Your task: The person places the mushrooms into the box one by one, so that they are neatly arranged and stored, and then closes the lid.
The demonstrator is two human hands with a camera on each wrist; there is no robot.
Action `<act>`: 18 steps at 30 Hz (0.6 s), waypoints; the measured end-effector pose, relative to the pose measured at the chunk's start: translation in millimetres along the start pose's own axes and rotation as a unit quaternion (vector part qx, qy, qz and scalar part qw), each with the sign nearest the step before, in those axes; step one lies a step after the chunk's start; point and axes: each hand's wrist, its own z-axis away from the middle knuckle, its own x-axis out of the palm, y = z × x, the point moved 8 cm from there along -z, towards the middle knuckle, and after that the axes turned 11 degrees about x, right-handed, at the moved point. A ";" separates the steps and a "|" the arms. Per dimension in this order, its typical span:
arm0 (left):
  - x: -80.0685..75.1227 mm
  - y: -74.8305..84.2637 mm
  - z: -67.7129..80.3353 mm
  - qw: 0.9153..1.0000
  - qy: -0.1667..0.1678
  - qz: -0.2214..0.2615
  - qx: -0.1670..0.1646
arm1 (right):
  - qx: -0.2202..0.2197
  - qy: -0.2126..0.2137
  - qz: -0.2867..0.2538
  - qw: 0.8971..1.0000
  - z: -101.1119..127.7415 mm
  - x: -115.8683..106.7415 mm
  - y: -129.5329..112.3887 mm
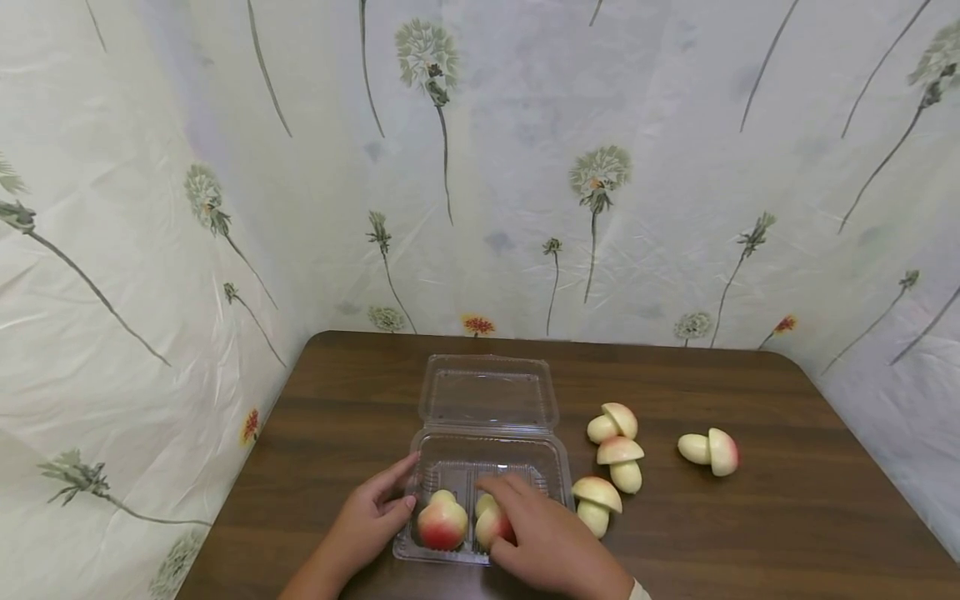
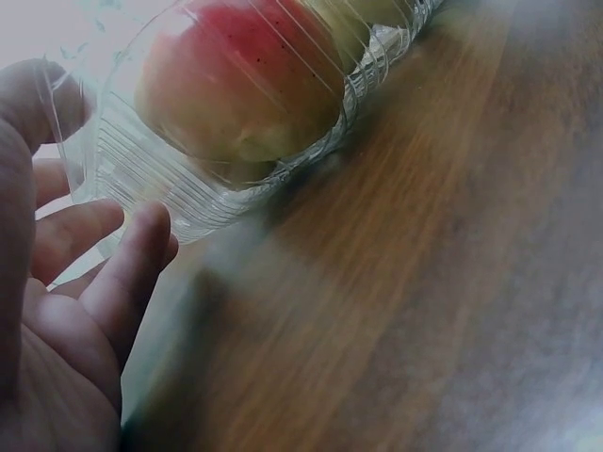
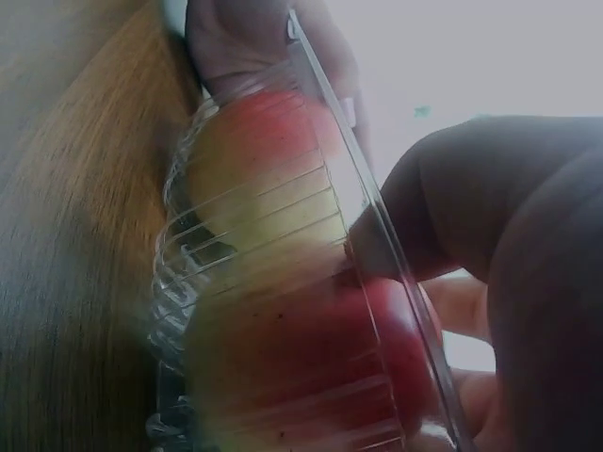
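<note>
A hinged clear plastic box (image 1: 558, 467) stands at the table's front with its lid folded back. Two toy-like mushrooms with red-blushed caps lie in it: a left mushroom (image 1: 442, 525) and a right mushroom (image 1: 489, 527). My left hand (image 1: 369, 510) holds the box's left side, thumb at the rim and other fingertips along the outer wall in the left wrist view. Reaching in from the right, my right hand (image 1: 542, 533) curls its fingers over the right mushroom. In the right wrist view the thumb presses on its red cap (image 3: 311, 348), while part of it is hidden by the hand.
To the right of the box several more mushrooms (image 1: 620, 450) lie loosely in a column on the dark wooden table (image 1: 337, 392). One mushroom (image 1: 710, 451) lies apart, farther right. The open lid (image 1: 489, 392) spreads behind the box, toward the flower-patterned curtain (image 1: 510, 167).
</note>
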 end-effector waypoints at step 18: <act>0.5 2.5 -0.7 1.000 0.001 -0.005 0.008 | -0.018 0.006 -0.012 1.000 2.8 -1.1 -1.9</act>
